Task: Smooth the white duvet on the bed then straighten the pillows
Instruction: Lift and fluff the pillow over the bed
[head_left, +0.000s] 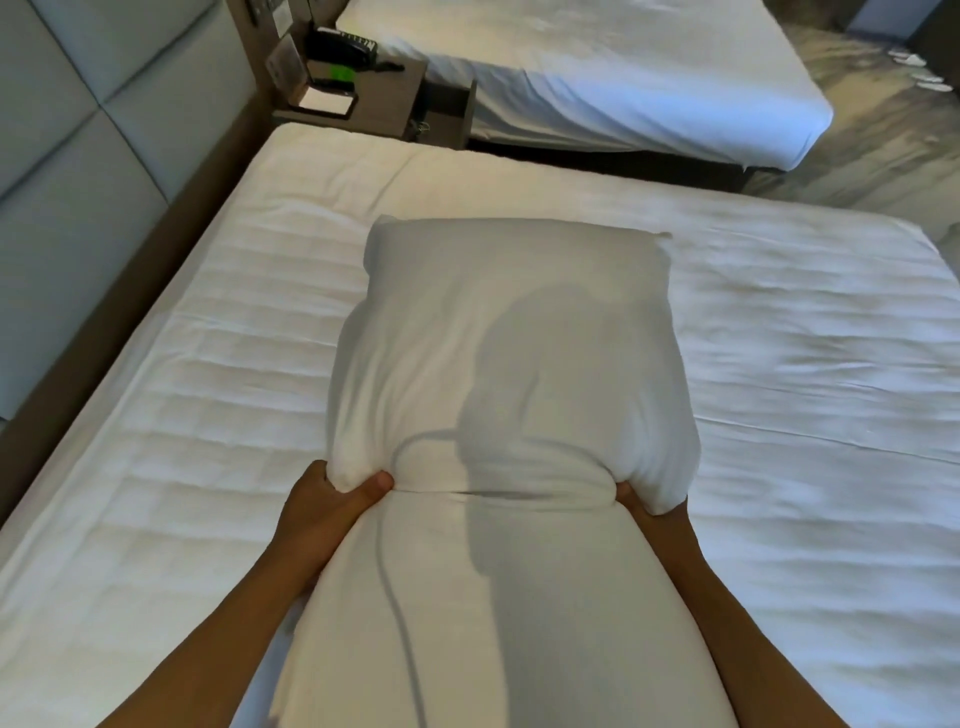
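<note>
A plump white pillow (498, 332) is held up over the bed in front of me, its far end pointing away. My left hand (327, 506) pinches its near left corner, thumb on top. My right hand (647, 512) grips the near right corner, fingers mostly hidden under the fabric. Below the grip, more white bedding, a second pillow or a fold (493, 613), runs down between my forearms; I cannot tell which. The bed (197, 395) beneath is covered in white quilted fabric with light wrinkles. My head's shadow falls across the pillow.
A padded headboard wall (62, 171) runs along the left. A wooden nightstand (363, 88) with a black phone (345, 49) stands at the bed's far corner. A second white bed (613, 67) lies beyond a narrow gap. Patterned floor (872, 145) shows at the right.
</note>
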